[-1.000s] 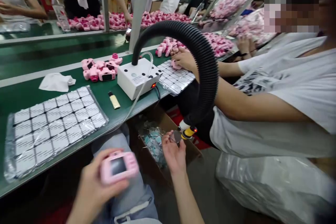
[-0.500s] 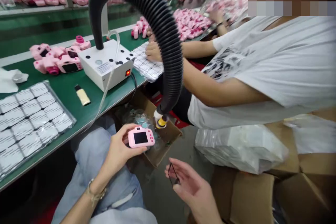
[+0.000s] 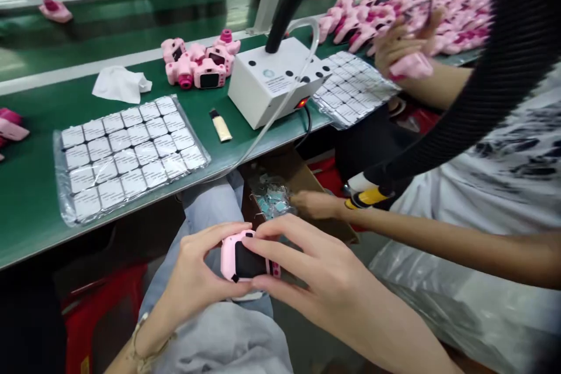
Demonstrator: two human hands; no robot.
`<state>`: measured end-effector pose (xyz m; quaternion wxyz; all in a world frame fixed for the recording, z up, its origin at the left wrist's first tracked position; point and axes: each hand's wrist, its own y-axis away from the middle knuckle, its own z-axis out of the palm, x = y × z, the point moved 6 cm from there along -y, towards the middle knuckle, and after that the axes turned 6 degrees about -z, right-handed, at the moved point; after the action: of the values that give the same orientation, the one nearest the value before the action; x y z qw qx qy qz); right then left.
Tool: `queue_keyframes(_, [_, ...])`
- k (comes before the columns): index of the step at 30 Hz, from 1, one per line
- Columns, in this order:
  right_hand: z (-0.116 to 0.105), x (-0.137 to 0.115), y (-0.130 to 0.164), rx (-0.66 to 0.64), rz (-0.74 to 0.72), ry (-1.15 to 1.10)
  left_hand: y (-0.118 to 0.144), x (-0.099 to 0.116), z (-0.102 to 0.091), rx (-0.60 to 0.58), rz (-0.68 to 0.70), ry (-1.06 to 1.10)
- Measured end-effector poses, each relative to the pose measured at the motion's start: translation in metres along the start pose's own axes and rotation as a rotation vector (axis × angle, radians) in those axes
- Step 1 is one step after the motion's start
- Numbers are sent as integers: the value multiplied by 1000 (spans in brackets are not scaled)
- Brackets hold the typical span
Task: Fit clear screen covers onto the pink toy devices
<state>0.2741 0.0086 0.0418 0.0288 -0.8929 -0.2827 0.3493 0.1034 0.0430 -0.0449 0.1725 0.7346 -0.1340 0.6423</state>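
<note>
Above my lap, my left hand (image 3: 197, 272) is closed round the left end of a small pink toy camera (image 3: 228, 256), whose back faces me. My right hand (image 3: 326, 269) pinches a thin black-edged screen cover (image 3: 249, 260) between thumb and fingers. That cover lies against the camera's back, over the screen area, with a small black corner showing at its lower left. The right fingers partly hide the buttons and the cover's right side. Whether the cover is seated flat, I cannot tell.
On the green bench are a sheet of white squares (image 3: 131, 155), a small tube (image 3: 220, 126), pink cameras (image 3: 209, 79) and a white box (image 3: 274, 85). A black hose (image 3: 456, 123) arches at right. A co-worker's hand (image 3: 318, 204) reaches into a cardboard box.
My right hand has brought the screen cover from apart at the right onto the camera's back. The view has turned right-to-left, and the co-worker's hand now reaches into the box.
</note>
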Motion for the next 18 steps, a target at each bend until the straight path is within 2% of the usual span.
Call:
queue_keyframes(4, [13,-6,-14,69,24,-67,9,-2,-20,70,6,-30])
queue_keyframes(6, [28,-3,-17,132,85,-148,15,-6,-31,113,-3,-43])
queue_keyframes(10, [86,13,-18,270,304,-472,32,-26,-58,227,-31,-28])
queue_keyframes(13, [132,14,-33,265,438,-724,51,-47,-86,354,-77,30])
queue_keyframes(15, [145,3,-63,173,420,-744,65,-58,-106,455,-122,123])
queue_keyframes(16, [146,-4,-86,105,347,-724,73,-62,-116,504,-136,176])
queue_keyframes(18, [140,-18,-149,-40,113,-628,87,-64,-132,599,-134,254])
